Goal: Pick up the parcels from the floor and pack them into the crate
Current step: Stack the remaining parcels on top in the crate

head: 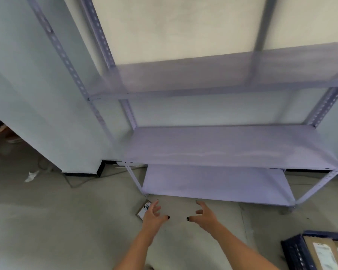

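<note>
A small brown parcel [143,210] with a white label lies on the grey floor by the front left leg of the shelf unit. My left hand [154,216] is stretched out over its right side with fingers spread, and hides part of it; whether it touches the parcel I cannot tell. My right hand [204,216] reaches forward beside it, fingers relaxed and holding nothing. At the bottom right corner stands a dark blue crate [293,250] with brown labelled parcels [320,254] inside.
A grey metal shelf unit [222,147] with bare shelves stands right ahead against the wall. A white pillar [47,114] juts out on the left, with a cable and a scrap of white paper [31,176] on the floor near it.
</note>
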